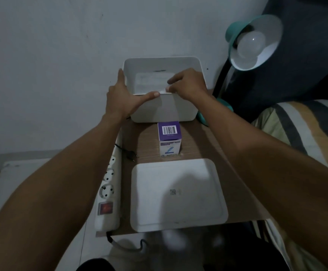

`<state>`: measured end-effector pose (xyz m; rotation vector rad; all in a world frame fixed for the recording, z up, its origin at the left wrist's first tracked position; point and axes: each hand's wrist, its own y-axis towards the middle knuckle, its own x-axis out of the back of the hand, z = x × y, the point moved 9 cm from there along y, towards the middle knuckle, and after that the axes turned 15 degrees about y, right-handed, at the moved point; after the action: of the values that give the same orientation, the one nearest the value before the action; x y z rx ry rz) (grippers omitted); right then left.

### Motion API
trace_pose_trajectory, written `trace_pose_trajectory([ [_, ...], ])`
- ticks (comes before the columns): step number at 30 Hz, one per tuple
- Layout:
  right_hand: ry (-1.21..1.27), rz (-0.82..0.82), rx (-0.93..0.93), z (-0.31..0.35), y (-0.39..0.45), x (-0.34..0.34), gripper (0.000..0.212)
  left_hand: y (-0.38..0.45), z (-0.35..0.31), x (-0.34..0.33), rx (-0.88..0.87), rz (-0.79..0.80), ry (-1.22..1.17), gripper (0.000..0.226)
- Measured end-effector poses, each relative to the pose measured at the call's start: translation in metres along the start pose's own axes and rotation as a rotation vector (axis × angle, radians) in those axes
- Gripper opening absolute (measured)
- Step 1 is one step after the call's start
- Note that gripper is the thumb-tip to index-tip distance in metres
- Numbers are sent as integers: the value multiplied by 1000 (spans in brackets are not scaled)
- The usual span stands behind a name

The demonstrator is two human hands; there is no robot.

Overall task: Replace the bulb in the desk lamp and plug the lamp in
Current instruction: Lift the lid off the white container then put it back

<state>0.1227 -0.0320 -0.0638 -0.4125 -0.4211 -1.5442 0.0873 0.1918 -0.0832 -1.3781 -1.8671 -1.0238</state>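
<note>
A teal desk lamp (257,42) leans over the table's far right, its white bulb (251,45) screwed into the shade, unlit. A purple and white bulb box (169,138) stands upright mid-table. The lamp's black plug (131,154) lies loose on the wood beside a white power strip (107,192) with a red switch. My left hand (124,96) grips the left near corner of a white bin (165,110). My right hand (187,84) holds the bin's near rim, fingers curled over the edge.
A white lid (177,194) lies flat on the near part of the wooden table (208,145). A striped bed cover (304,130) is at the right, a dark cushion behind the lamp, and a pale wall behind the bin.
</note>
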Motion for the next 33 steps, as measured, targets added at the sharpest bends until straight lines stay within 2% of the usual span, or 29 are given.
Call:
trace_pose_trajectory([
  [4, 5, -6, -17, -1, -1, -1, 37, 1, 2, -3, 22, 43, 8, 132],
  [8, 33, -36, 4, 0, -8, 3, 52, 0, 1, -4, 44, 159, 21, 140],
  [10, 64, -65, 44, 5, -14, 12, 53, -1, -3, 1, 26, 194, 33, 137],
  [13, 108, -108, 101, 16, -28, 29, 47, -10, -8, 17, 7, 173, 12, 127],
  [17, 124, -159, 139, 20, -53, 47, 43, -46, -6, 32, 61, 121, 7, 130],
  [19, 122, -163, 132, 15, -71, 52, 43, -71, -4, 36, 60, 100, 3, 124],
  [22, 120, -145, 62, -10, -109, 53, 41, -114, -2, 35, 37, 87, -2, 117],
  [26, 96, -126, -82, -62, -164, 49, 42, -167, 9, 22, 87, 136, 37, 127],
  [28, 32, -91, -178, -89, -190, 43, 47, -191, 12, 10, 142, 222, 69, 129],
  [31, -13, -20, -269, -125, -230, 29, 54, -228, 12, -7, 179, 363, 90, 116],
  [33, -33, 1, -311, -143, -252, 22, 56, -249, 19, -15, 236, 417, 103, 116],
])
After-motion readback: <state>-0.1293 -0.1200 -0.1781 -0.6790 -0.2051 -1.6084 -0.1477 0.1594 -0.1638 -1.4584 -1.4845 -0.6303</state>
